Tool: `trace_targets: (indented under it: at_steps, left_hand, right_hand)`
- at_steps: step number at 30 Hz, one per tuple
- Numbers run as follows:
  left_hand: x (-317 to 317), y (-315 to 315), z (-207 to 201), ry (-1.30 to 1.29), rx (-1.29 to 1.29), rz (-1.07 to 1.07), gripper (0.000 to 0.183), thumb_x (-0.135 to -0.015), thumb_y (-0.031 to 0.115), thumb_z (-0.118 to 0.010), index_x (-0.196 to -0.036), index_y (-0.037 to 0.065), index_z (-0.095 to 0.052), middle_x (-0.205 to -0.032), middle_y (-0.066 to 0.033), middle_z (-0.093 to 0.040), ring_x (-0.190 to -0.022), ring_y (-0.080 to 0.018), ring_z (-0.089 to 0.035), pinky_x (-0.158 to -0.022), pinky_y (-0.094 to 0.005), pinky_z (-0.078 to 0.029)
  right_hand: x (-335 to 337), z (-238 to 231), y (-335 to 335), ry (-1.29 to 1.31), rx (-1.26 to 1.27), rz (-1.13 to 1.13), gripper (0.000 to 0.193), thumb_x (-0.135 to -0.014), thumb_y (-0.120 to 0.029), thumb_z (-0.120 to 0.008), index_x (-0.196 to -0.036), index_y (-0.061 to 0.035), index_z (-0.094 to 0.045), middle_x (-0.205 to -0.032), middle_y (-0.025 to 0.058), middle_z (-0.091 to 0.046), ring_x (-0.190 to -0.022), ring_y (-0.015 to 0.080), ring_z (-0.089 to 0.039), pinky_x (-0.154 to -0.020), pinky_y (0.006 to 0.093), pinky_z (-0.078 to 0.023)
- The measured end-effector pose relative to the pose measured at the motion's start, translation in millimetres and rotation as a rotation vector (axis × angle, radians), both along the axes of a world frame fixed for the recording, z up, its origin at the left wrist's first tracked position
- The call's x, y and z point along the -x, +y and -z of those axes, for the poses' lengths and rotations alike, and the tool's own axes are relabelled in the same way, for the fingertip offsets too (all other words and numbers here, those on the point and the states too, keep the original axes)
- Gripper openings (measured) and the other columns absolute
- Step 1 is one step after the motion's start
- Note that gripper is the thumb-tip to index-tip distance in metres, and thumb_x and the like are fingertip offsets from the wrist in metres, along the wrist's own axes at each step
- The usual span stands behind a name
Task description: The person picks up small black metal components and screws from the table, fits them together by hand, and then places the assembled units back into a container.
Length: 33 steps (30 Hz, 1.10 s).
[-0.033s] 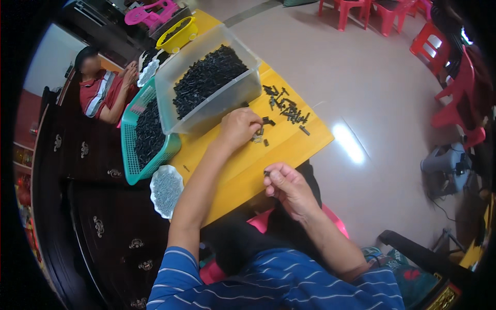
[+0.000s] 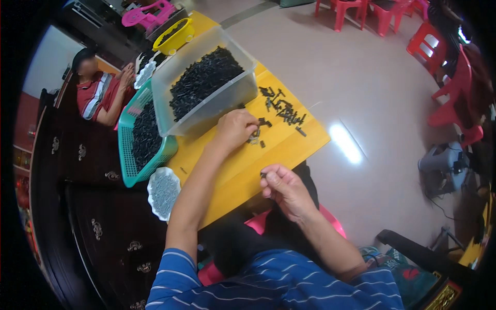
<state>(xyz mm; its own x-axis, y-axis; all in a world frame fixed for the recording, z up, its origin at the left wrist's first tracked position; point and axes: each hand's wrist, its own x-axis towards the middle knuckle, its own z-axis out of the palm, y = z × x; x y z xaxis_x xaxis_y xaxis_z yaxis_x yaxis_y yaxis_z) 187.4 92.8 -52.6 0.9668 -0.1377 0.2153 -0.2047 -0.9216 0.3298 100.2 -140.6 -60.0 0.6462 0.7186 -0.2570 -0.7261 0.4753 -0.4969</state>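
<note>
My left hand reaches over the yellow table with its fingers curled down at a few small dark and metallic parts. Its fingertips are partly hidden, so what they pinch does not show. Above the table's near edge, my right hand pinches a small dark piece between thumb and fingers. Beyond the left hand, loose black parts lie scattered toward the table's right edge. A clear plastic bin heaped with short black pieces stands just past that hand.
To the left, a green basket holds more black pieces, and a white scalloped dish holds small silvery pins or screws. A yellow basin stands farther back. Another person sits at the far left. Dark drawers flank the table.
The whole view has shifted slightly to the left. Both hands keep nearly the same pose over the table.
</note>
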Motion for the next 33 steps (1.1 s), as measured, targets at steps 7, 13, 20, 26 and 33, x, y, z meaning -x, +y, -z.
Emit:
trace_targets:
  at_steps: [7, 13, 20, 26, 33]
  left_hand:
    - [-1, -2, -7, -0.052, 0.022, -0.081, 0.008, -0.080, 0.012, -0.069, -0.084, 0.006, -0.070, -0.083, -0.0110, -0.069, -0.077, -0.0286, -0.068, -0.071, -0.0382, -0.054]
    - [66, -8, -37, -0.063, 0.509, -0.285, 0.002, -0.085, 0.002, -0.063, -0.087, 0.002, -0.065, -0.075, -0.0038, -0.064, -0.068, -0.0106, -0.061, -0.064, -0.0261, -0.050]
    - [169, -46, -16, -0.120, 1.266, -0.323, 0.014, -0.091, 0.000, -0.057, -0.103, -0.004, -0.063, -0.080, -0.0064, -0.062, -0.069, -0.0098, -0.060, -0.063, -0.0211, -0.050]
    - [209, -52, 3, -0.088, 1.420, -0.376, 0.018, -0.098, 0.007, -0.055, -0.110, -0.004, -0.062, -0.089, -0.0098, -0.069, -0.074, -0.0118, -0.064, -0.068, -0.0238, -0.053]
    - [222, -55, -5, -0.163, 1.420, -0.397, 0.013, -0.096, 0.006, -0.064, -0.106, -0.002, -0.064, -0.093, -0.0089, -0.071, -0.081, -0.0111, -0.068, -0.072, -0.0242, -0.055]
  right_hand:
    - [1, -1, 1, -0.011, 0.035, -0.011, 0.022, -0.101, -0.023, -0.062, -0.115, -0.0059, -0.059, -0.091, 0.0009, -0.064, -0.076, 0.0076, -0.059, -0.072, 0.0200, -0.051]
    - [3, -4, 2, -0.017, 0.063, -0.028, 0.022, -0.099, -0.021, -0.064, -0.115, -0.0061, -0.059, -0.093, 0.0030, -0.065, -0.076, 0.0088, -0.060, -0.072, 0.0218, -0.051]
    - [7, 0, 6, -0.022, 0.095, -0.016, 0.021, -0.097, -0.017, -0.066, -0.114, -0.0060, -0.060, -0.093, 0.0046, -0.066, -0.073, 0.0100, -0.061, -0.073, 0.0237, -0.052]
    - [14, -2, 12, -0.066, 0.115, -0.045, 0.017, -0.097, -0.014, -0.065, -0.112, -0.0059, -0.061, -0.093, 0.0049, -0.066, -0.074, 0.0110, -0.062, -0.072, 0.0240, -0.053]
    - [22, -1, 16, -0.234, 0.234, -0.147, 0.014, -0.096, -0.012, -0.066, -0.108, -0.0046, -0.063, -0.095, 0.0075, -0.069, -0.077, 0.0115, -0.063, -0.074, 0.0236, -0.053]
